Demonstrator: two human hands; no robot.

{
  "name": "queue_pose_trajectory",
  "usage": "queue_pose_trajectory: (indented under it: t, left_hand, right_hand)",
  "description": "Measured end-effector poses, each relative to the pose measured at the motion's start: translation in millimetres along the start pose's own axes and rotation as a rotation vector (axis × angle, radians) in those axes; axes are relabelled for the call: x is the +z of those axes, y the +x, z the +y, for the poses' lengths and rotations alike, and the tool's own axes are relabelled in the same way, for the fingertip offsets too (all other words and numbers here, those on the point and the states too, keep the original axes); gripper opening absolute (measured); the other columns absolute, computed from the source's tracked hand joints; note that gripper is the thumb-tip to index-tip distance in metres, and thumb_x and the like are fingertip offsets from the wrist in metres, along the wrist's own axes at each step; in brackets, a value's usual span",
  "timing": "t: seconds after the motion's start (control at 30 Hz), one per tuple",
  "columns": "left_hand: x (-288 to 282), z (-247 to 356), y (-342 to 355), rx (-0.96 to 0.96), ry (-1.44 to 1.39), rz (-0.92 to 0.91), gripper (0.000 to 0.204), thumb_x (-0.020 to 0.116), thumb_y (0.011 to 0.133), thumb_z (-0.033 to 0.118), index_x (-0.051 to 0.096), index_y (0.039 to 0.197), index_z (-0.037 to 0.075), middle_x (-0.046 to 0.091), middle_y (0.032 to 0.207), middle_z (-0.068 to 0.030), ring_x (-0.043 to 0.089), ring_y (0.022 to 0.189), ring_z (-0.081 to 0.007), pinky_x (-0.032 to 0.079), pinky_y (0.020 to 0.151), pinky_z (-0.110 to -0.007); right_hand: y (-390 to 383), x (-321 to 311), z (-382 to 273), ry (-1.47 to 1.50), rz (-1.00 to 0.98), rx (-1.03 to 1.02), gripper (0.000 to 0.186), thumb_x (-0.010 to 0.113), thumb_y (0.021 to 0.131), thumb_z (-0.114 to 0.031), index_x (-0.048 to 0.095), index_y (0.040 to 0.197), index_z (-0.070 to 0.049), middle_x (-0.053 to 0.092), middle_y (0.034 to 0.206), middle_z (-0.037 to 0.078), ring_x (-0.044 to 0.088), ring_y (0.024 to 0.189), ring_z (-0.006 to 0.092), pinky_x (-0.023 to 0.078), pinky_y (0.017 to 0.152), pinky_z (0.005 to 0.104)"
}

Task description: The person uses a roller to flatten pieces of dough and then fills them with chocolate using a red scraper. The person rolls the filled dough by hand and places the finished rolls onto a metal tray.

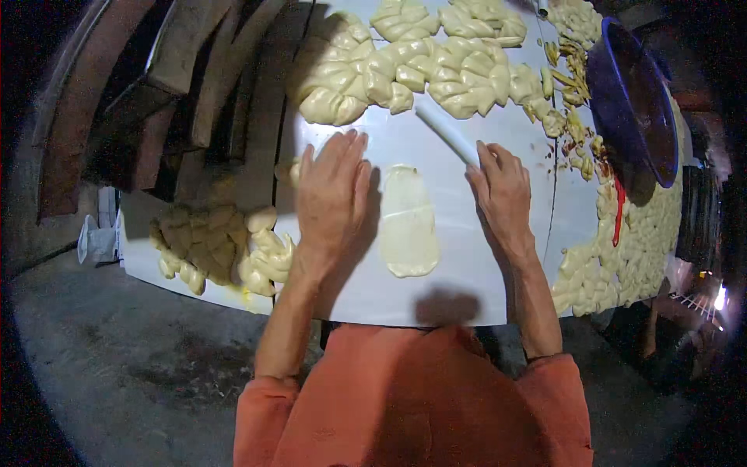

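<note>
A flattened oblong of pale dough (409,226) lies on the white tabletop (467,288) between my hands, its long side running away from me. To its left, my left hand (334,183) is open, with fingers stretched out and apart. A small lump of dough (294,172) shows partly from behind that hand. To the right of the flattened dough, my right hand (502,191) has its thumb and fingers closed at the near end of a thin pale rolling pin (445,135). The pin's far end points up and left toward the heaped dough.
Shaped dough pieces (436,66) cover the table's far side. More dough lies at the left (268,253) and right (615,268). A purple basin (634,101) stands tilted at the right, near a red strip (618,210). Long metal trays (191,47) are stacked far left.
</note>
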State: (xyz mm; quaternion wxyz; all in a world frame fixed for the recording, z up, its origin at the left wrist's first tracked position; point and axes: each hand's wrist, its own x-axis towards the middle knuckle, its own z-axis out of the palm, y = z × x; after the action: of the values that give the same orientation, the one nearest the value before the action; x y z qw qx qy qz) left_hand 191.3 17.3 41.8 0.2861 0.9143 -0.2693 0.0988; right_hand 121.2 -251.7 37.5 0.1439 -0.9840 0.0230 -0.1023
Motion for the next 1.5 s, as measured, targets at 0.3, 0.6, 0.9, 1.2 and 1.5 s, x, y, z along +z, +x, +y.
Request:
queue_pose_trajectory:
  t: [0.3,0.6,0.9,1.2,1.5]
  left_hand:
    - [42.9,31.3,-50.8,-0.035,0.264,-0.379,0.079,0.042,0.102,0.056,0.03,0.159,0.003,0.03,0.165,-0.0182,0.025,0.155,-0.0345,0.007,0.118,-0.074]
    - [39.4,39.0,-52.5,-0.186,0.235,-0.452,0.087,0.045,0.099,0.059,0.025,0.161,0.001,0.021,0.169,-0.017,0.015,0.158,-0.0325,-0.003,0.118,-0.073]
    - [-0.6,48.2,-50.0,-0.131,-0.015,-0.457,0.075,0.062,0.098,0.038,0.035,0.156,-0.001,0.028,0.164,-0.0261,0.024,0.154,-0.0406,0.005,0.121,-0.067]
    - [15.4,113.0,7.5,0.088,-0.055,-0.521,0.049,0.069,0.094,0.024,0.058,0.139,0.006,0.056,0.145,-0.0201,0.054,0.134,-0.0364,0.016,0.123,-0.063]
    - [60.8,171.4,36.1,0.257,-0.196,-0.625,0.043,0.07,0.095,0.025,0.063,0.134,0.009,0.064,0.135,-0.0146,0.059,0.128,-0.0308,0.021,0.122,-0.062]
  right_hand:
    - [-17.9,43.4,-52.3,0.089,-0.256,-0.354,0.089,0.043,0.095,-0.071,0.041,0.154,-0.004,0.04,0.161,0.015,0.031,0.152,0.0307,0.009,0.123,0.0661]
    - [-25.9,42.9,-38.5,0.144,-0.305,-0.228,0.089,0.047,0.095,-0.069,0.035,0.158,-0.007,0.031,0.166,0.013,0.019,0.157,0.0291,0.001,0.123,0.0668]
    - [-43.9,-44.4,68.0,0.361,0.306,0.265,0.03,0.073,0.093,-0.017,0.069,0.12,-0.005,0.071,0.118,0.014,0.071,0.096,0.0331,0.056,0.086,0.0397]
    - [-73.4,-81.2,251.6,-0.189,0.392,0.56,0.04,0.073,0.089,-0.022,0.067,0.124,-0.003,0.07,0.113,0.015,0.066,0.106,0.0321,0.049,0.092,0.0467]
    - [-40.7,-73.3,297.3,-0.404,0.221,0.367,0.026,0.07,0.084,-0.02,0.072,0.106,-0.007,0.072,0.091,0.009,0.064,0.09,0.0293,0.045,0.082,0.0457]
